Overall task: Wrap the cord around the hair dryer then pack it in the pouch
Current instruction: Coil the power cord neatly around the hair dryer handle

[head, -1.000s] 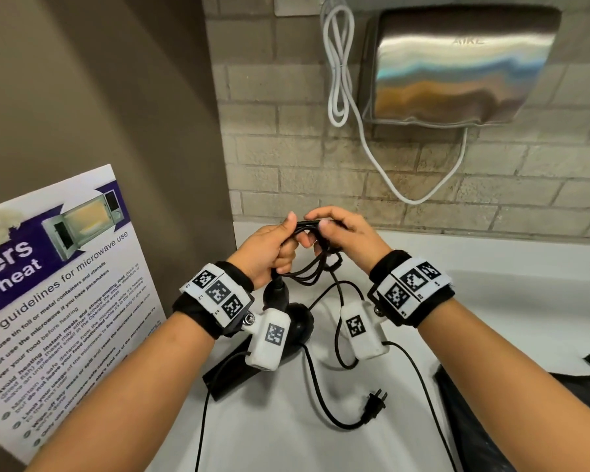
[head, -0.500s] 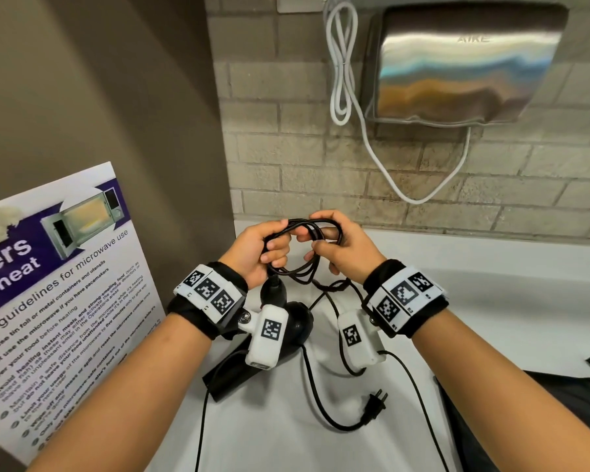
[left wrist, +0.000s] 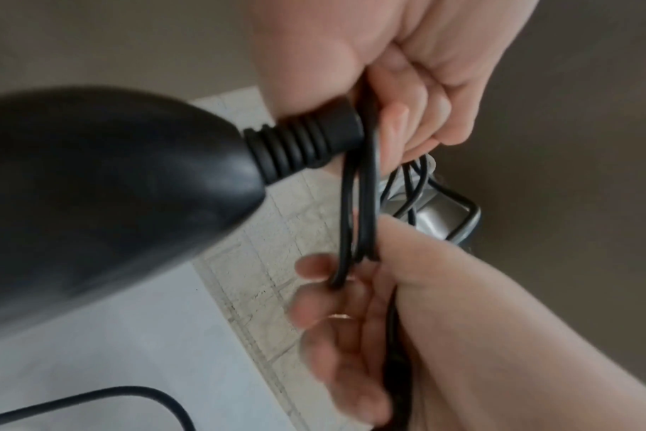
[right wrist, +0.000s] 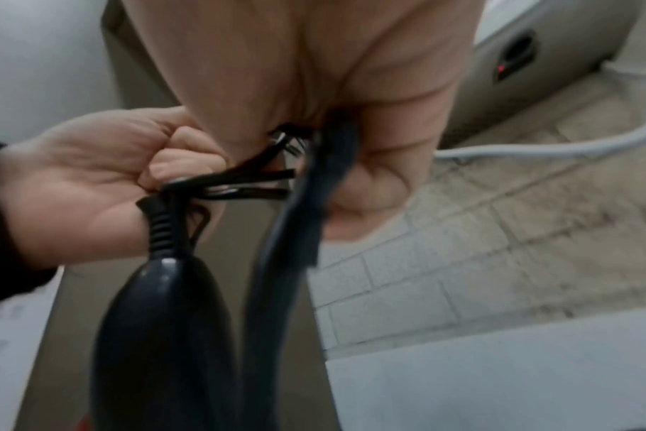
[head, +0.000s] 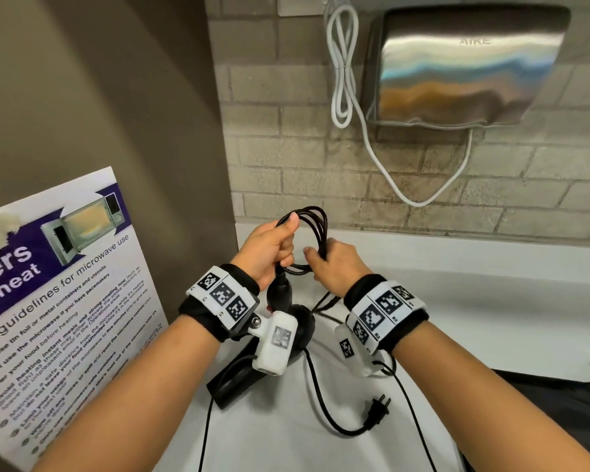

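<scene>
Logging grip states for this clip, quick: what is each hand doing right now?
Left hand: closed around the coiled cord, just above the hair dryer.
Right hand: closed around the same cord loops.

White counter (head: pixel 491 321) carries the cord's plug (head: pixel 376 411) and a black pouch (head: pixel 542 403)

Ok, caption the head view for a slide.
Both hands, left hand and right hand, gather the black cord into loops above the hair dryer.
</scene>
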